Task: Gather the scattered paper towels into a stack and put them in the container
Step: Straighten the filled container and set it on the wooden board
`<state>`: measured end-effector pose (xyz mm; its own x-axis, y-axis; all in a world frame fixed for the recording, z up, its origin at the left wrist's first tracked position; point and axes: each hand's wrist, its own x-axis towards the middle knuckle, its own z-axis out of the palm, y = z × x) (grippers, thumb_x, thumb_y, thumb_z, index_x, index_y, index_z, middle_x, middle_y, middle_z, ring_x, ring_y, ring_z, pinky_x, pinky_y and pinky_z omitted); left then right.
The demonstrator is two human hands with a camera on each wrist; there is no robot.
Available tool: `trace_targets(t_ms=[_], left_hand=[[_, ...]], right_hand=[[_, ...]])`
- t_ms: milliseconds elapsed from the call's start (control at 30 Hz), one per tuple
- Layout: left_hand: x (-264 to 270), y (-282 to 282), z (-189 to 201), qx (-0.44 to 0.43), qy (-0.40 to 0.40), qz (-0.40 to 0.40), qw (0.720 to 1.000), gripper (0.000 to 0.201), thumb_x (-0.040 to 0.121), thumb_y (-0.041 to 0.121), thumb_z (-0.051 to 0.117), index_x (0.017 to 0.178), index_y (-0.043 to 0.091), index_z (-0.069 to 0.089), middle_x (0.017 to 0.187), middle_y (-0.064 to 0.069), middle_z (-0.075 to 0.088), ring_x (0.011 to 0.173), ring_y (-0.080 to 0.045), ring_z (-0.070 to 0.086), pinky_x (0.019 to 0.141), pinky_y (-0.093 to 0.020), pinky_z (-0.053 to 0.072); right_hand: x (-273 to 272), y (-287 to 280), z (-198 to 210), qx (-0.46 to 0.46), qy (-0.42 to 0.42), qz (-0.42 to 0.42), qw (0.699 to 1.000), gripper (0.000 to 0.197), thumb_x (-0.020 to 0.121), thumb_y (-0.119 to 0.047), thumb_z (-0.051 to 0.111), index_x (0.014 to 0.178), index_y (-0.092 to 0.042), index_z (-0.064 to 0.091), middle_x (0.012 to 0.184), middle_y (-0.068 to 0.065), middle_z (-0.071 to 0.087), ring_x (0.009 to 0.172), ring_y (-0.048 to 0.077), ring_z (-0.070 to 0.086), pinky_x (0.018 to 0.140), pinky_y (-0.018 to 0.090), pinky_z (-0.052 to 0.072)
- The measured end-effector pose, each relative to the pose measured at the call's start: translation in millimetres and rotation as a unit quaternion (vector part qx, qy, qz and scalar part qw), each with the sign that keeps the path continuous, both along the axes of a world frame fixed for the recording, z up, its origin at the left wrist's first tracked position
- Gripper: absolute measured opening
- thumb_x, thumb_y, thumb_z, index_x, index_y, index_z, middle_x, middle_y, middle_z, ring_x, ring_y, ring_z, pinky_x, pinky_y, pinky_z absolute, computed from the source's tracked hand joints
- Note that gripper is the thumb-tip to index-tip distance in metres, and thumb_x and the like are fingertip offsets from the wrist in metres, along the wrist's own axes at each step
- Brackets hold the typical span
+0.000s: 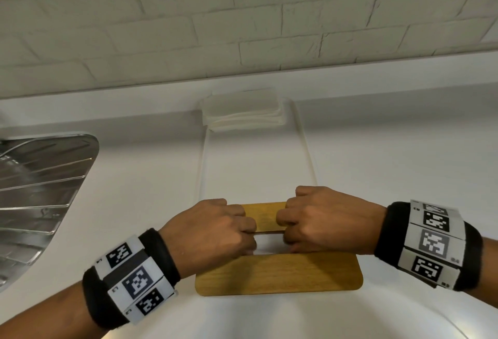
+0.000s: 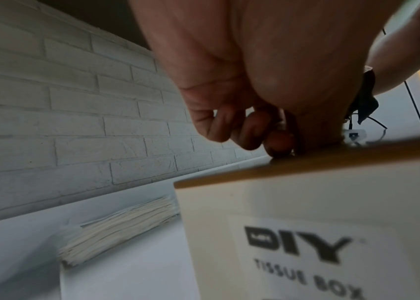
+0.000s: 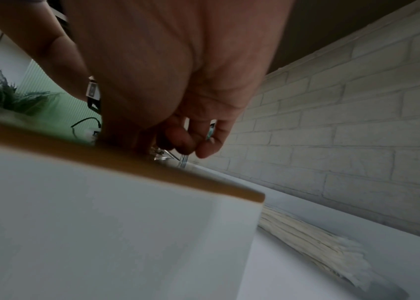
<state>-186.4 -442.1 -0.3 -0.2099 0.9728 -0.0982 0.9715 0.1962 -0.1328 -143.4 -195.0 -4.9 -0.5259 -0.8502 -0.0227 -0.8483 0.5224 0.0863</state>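
A white tissue box [image 2: 306, 223] with a wooden lid [image 1: 283, 274] stands on the white counter in front of me. My left hand [image 1: 248, 233] has its fingers curled into the left end of the lid's slot. My right hand [image 1: 288, 230] hooks into the right end in the same way. Something white shows in the slot [image 1: 269, 244] between them; I cannot tell what it is. A stack of folded paper towels [image 1: 242, 113] lies behind the box by the wall, and shows in the wrist views as the stack [image 2: 116, 229] [image 3: 311, 241].
A steel sink drainboard [image 1: 40, 190] fills the left side. A white brick wall [image 1: 242, 15] closes the back of the counter. A thin white outline [image 1: 307, 150] runs on the counter from the stack to the box. A tap [image 3: 175, 157] and a plant [image 3: 11, 97] stand beyond the sink.
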Motion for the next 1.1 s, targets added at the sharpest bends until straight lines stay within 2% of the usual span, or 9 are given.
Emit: trace_targets(t_ms=[100, 233, 333, 400, 500, 667, 767, 933, 1100], left_hand=[[-1, 1, 1, -0.007, -0.002, -0.003, 1.000, 0.015, 0.093, 0.045, 0.063, 0.083, 0.037, 0.071, 0.080, 0.016, 0.060, 0.072, -0.009, 0.056, 0.056, -0.025, 0.036], [-3, 3, 1, 0.006, 0.001, 0.006, 1.000, 0.020, 0.093, 0.041, 0.054, 0.079, 0.036, 0.068, 0.078, 0.015, 0.059, 0.073, -0.010, 0.056, 0.055, -0.026, 0.040], [-1, 4, -1, 0.016, 0.002, 0.007, 1.000, 0.013, 0.090, 0.033, 0.067, 0.077, 0.035, 0.066, 0.076, 0.015, 0.059, 0.071, -0.010, 0.055, 0.054, -0.026, 0.042], [-1, 3, -2, 0.022, 0.004, 0.005, 1.000, 0.014, 0.088, 0.030, 0.070, 0.076, 0.035, 0.066, 0.075, 0.015, 0.059, 0.070, -0.010, 0.054, 0.054, -0.025, 0.038], [-2, 2, -4, 0.020, 0.012, 0.003, 1.000, 0.015, 0.088, 0.025, 0.068, 0.077, 0.034, 0.064, 0.076, 0.014, 0.058, 0.069, -0.010, 0.053, 0.054, -0.025, 0.037], [0, 1, -9, 0.020, 0.013, 0.006, 1.000, 0.012, 0.085, 0.022, 0.072, 0.082, 0.033, 0.066, 0.080, 0.014, 0.059, 0.070, -0.010, 0.053, 0.053, -0.025, 0.042], [1, 0, -6, 0.025, 0.006, 0.008, 1.000, 0.013, 0.084, 0.022, 0.074, 0.082, 0.033, 0.066, 0.080, 0.014, 0.059, 0.069, -0.010, 0.053, 0.053, -0.025, 0.041], [2, 0, -5, 0.038, -0.006, 0.007, 0.999, 0.014, 0.082, 0.023, 0.078, 0.081, 0.032, 0.068, 0.080, 0.014, 0.060, 0.069, -0.010, 0.055, 0.053, -0.025, 0.042], [4, -2, 0, 0.042, -0.049, 0.039, 0.997, 0.010, 0.088, 0.026, 0.073, 0.088, 0.034, 0.066, 0.083, 0.016, 0.060, 0.072, -0.008, 0.055, 0.056, -0.022, 0.043]], right_hand=[[-4, -5, 2, 0.011, -0.001, 0.011, 1.000, 0.035, 0.099, -0.035, 0.040, 0.077, -0.025, 0.065, 0.080, -0.005, 0.054, 0.067, 0.015, 0.053, 0.068, 0.034, 0.048], [-3, -9, 3, -0.029, -0.010, 0.045, 0.999, 0.004, 0.091, -0.021, 0.064, 0.092, -0.025, 0.064, 0.085, -0.005, 0.059, 0.069, 0.014, 0.056, 0.065, 0.030, 0.049], [-3, -8, 0, -0.029, -0.007, 0.054, 0.998, 0.007, 0.087, -0.020, 0.070, 0.091, -0.026, 0.066, 0.088, -0.006, 0.059, 0.072, 0.014, 0.056, 0.065, 0.029, 0.049], [-3, -6, -1, -0.015, -0.010, 0.049, 0.999, 0.004, 0.091, -0.025, 0.065, 0.088, -0.027, 0.068, 0.091, -0.008, 0.059, 0.076, 0.013, 0.056, 0.068, 0.029, 0.049], [-4, -5, 1, -0.019, -0.023, 0.029, 0.999, 0.022, 0.097, -0.037, 0.054, 0.082, -0.030, 0.068, 0.089, -0.009, 0.056, 0.077, 0.012, 0.053, 0.068, 0.029, 0.048], [-10, -12, 5, -0.022, -0.032, 0.030, 0.999, 0.026, 0.093, -0.039, 0.058, 0.071, -0.028, 0.066, 0.085, -0.006, 0.054, 0.076, 0.013, 0.052, 0.064, 0.032, 0.048], [-9, -12, 9, -0.020, -0.060, 0.024, 0.998, 0.020, 0.094, -0.038, 0.060, 0.077, -0.030, 0.067, 0.086, -0.008, 0.054, 0.076, 0.011, 0.053, 0.066, 0.031, 0.049], [-4, -5, 18, -0.007, -0.143, -0.034, 0.989, 0.027, 0.101, -0.040, 0.043, 0.101, -0.032, 0.069, 0.096, -0.011, 0.053, 0.089, 0.007, 0.051, 0.082, 0.026, 0.044], [4, -6, 21, -0.068, -0.176, -0.125, 0.974, 0.027, 0.104, -0.036, 0.033, 0.102, -0.026, 0.058, 0.099, -0.010, 0.052, 0.082, 0.011, 0.051, 0.081, 0.023, 0.040]])
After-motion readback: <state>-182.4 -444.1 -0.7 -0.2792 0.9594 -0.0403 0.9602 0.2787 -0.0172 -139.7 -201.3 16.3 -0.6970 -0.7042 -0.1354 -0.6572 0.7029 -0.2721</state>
